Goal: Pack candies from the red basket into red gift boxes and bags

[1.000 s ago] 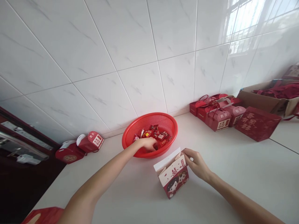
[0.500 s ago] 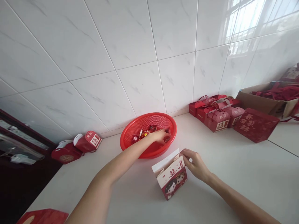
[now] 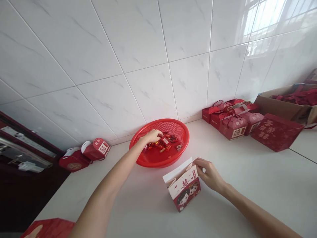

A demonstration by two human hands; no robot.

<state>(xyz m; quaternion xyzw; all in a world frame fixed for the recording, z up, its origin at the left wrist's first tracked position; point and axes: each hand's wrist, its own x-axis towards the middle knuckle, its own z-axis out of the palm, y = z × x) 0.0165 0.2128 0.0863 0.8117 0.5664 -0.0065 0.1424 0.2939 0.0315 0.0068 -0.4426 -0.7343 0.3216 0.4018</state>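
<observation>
My left hand (image 3: 153, 136) reaches into a red mesh basket (image 3: 182, 125), its fingers curled down at the wrapped candies (image 3: 165, 141) on the left and back part. Whether a candy is pinched there is too small to tell. In front of the basket stands a small red and white box (image 3: 187, 195) with cartoon figures on it, its top flaps raised. My right hand (image 3: 206, 172) holds this box by its right upper edge, thumb and fingers closed on the flap.
Two small red boxes (image 3: 97, 148) lie against the wall at the left. Several red and pink handled boxes (image 3: 232, 127) stand at the right, beside a larger red box (image 3: 277, 132) and a cardboard carton (image 3: 277, 107). Red material (image 3: 49, 228) shows at the lower left.
My left hand has moved from the right side of the basket to its left and back part, uncovering more candies. My right hand still holds the box in place. The view has shifted slightly.
</observation>
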